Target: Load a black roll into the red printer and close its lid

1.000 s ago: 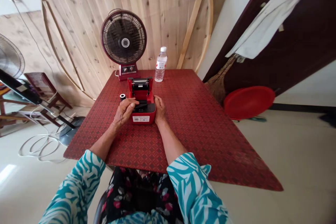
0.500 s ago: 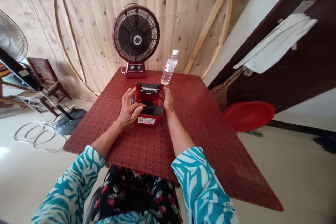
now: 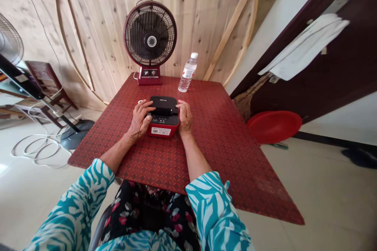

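Observation:
A small red printer (image 3: 165, 120) with a black top sits on the table in front of me, its lid (image 3: 163, 100) down. A white label with printing is stuck on its front. My left hand (image 3: 139, 119) lies against its left side, fingers stretched out over the edge of the top and thumb near the front panel. Along the right side, my right hand (image 3: 185, 117) has its fingers bent against the printer. Part of the printer's right wall is hidden by that hand.
Behind the printer stand a maroon desk fan (image 3: 150, 39) and a water bottle (image 3: 187, 73). The table (image 3: 212, 141) has a red patterned cover. To the left are a floor fan (image 3: 22, 76), loose cable and a chair (image 3: 44, 82). A red basin (image 3: 273, 126) is at the right.
The printer's lid was up, showing the roller and inside; now it is down. My left hand has drawn back from the inside to the left edge. My right hand has come down the right side.

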The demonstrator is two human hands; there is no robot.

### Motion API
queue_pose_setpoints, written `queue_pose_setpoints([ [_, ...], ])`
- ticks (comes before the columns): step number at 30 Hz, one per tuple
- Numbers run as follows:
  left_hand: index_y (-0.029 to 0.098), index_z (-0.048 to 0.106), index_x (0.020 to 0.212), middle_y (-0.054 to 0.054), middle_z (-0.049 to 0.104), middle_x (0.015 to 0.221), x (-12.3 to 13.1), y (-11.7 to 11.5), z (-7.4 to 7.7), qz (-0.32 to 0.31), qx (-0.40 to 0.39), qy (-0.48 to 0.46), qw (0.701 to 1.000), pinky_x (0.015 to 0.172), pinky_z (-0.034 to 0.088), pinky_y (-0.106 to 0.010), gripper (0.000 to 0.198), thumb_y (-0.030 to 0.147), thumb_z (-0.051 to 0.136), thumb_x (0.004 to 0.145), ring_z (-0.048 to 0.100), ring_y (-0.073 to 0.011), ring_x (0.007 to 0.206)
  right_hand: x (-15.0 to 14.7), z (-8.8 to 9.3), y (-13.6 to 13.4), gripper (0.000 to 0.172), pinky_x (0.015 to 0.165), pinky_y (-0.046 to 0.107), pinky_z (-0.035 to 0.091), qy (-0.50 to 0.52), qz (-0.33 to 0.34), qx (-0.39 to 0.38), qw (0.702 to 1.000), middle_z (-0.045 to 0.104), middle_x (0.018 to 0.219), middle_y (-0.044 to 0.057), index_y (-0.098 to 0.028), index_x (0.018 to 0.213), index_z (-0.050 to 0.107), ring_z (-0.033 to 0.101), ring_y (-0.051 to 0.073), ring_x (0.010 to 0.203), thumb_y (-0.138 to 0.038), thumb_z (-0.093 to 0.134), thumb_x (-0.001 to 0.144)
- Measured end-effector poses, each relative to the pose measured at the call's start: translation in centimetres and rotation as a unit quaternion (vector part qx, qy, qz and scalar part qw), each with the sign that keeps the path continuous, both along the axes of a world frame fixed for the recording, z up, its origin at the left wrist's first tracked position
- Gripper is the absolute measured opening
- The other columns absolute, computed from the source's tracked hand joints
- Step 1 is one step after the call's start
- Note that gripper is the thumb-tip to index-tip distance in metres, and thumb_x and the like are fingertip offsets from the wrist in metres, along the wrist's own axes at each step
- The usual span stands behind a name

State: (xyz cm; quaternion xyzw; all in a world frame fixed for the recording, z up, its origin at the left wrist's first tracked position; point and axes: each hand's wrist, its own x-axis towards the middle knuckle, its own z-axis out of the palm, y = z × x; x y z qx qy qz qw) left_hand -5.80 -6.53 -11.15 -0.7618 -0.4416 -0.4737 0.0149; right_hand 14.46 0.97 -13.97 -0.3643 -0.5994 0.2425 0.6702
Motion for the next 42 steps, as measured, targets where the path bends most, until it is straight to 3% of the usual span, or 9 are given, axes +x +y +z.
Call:
queue_pose_setpoints([
  [7, 0.019, 0.063, 0.117, -0.013, 0.065, 0.129, -0.4, -0.2, 0.2, 0.019, -0.024, 0.045, 0.999, 0.114, 0.029, -0.05, 0.058, 0.067, 0.045, 0.089, 0.043, -0.0301, 0.135, -0.4, -0.8, -0.3, 0.046, 0.105, 0.045, 0.044, 0.004, -0.015, -0.004, 1.0, 0.067, 0.111, 0.009, -0.024, 0.087, 0.065, 0.06, 0.021, 0.113, -0.057, 0.033, 0.095],
  [10, 0.02, 0.065, 0.113, -0.011, 0.069, 0.122, -0.2, -0.3, 0.3, 0.019, -0.023, 0.043, 0.999, 0.114, 0.028, -0.05, 0.054, 0.066, 0.048, 0.088, 0.049, -0.0294, 0.13, -0.5, -0.7, -0.4, 0.048, 0.104, 0.045, 0.045, 0.01, -0.019, -0.01, 1.0, 0.066, 0.111, 0.009, -0.023, 0.086, 0.064, 0.06, 0.022, 0.113, -0.059, 0.033, 0.094],
  [14, 0.021, 0.063, 0.116, -0.012, 0.067, 0.126, -0.1, -0.6, 0.4, 0.006, -0.036, 0.018, 0.999, 0.115, 0.027, -0.05, 0.058, 0.069, 0.046, 0.088, 0.049, -0.0296, 0.131, -0.6, -0.6, -0.8, 0.048, 0.106, 0.045, 0.044, 0.017, -0.017, -0.024, 0.999, 0.067, 0.108, 0.009, -0.024, 0.086, 0.065, 0.059, 0.022, 0.112, -0.061, 0.035, 0.092],
  [18, 0.018, 0.058, 0.125, -0.015, 0.062, 0.131, -0.6, -0.7, 0.6, 0.008, -0.033, -0.157, 0.987, 0.105, 0.041, -0.043, 0.06, 0.065, 0.044, 0.091, 0.055, -0.0264, 0.124, -0.9, -1.1, -1.0, 0.049, 0.1, 0.044, 0.048, 0.088, 0.008, -0.091, 0.992, 0.068, 0.111, 0.008, -0.025, 0.107, 0.063, 0.064, 0.021, 0.105, -0.063, 0.038, 0.089],
  [22, 0.018, 0.064, 0.106, -0.01, 0.07, 0.104, -1.1, -0.1, 1.1, 0.011, -0.136, -0.348, 0.927, 0.075, 0.052, -0.029, 0.045, 0.058, 0.058, 0.085, 0.066, -0.0184, 0.09, -1.1, -1.7, -0.7, 0.059, 0.09, 0.041, 0.052, 0.141, 0.021, -0.159, 0.977, 0.068, 0.111, 0.009, -0.024, 0.118, 0.059, 0.066, 0.02, 0.097, -0.069, 0.038, 0.085],
  [25, 0.017, 0.063, 0.091, -0.003, 0.067, 0.075, -1.1, 0.3, 1.4, -0.023, -0.229, -0.429, 0.874, 0.052, 0.043, -0.022, 0.037, 0.051, 0.068, 0.076, 0.057, -0.0108, 0.056, -1.1, -1.8, -0.6, 0.06, 0.092, 0.041, 0.051, 0.126, 0.014, -0.164, 0.978, 0.069, 0.108, 0.009, -0.022, 0.114, 0.061, 0.065, 0.021, 0.1, -0.069, 0.04, 0.084],
  [27, 0.018, 0.061, 0.085, 0.002, 0.06, 0.06, -0.9, 0.2, 1.6, -0.042, -0.27, -0.441, 0.855, 0.045, 0.036, -0.021, 0.03, 0.045, 0.068, 0.075, 0.048, -0.008, 0.045, -1.0, -1.8, -0.5, 0.06, 0.093, 0.041, 0.05, 0.119, 0.014, -0.167, 0.979, 0.07, 0.108, 0.01, -0.021, 0.113, 0.061, 0.064, 0.021, 0.103, -0.069, 0.04, 0.083],
  [33, 0.018, 0.058, 0.085, 0.008, 0.049, 0.049, 0.1, -0.8, 2.7, -0.059, -0.324, -0.439, 0.836, 0.041, 0.027, -0.02, 0.026, 0.035, 0.069, 0.07, 0.038, -0.0062, 0.038, -1.0, -1.6, -0.7, 0.055, 0.098, 0.041, 0.047, 0.099, 0.012, -0.171, 0.98, 0.069, 0.112, 0.008, -0.023, 0.109, 0.063, 0.06, 0.022, 0.11, -0.066, 0.041, 0.083],
  [42, 0.018, 0.057, 0.086, 0.009, 0.05, 0.047, 0.1, -0.7, 2.9, -0.065, -0.348, -0.428, 0.832, 0.039, 0.023, -0.02, 0.029, 0.033, 0.072, 0.066, 0.036, -0.0056, 0.036, -0.8, -1.5, -0.7, 0.058, 0.106, 0.043, 0.043, 0.057, 0.027, -0.162, 0.985, 0.067, 0.122, 0.009, -0.022, 0.113, 0.064, 0.058, 0.022, 0.117, -0.068, 0.039, 0.086],
])
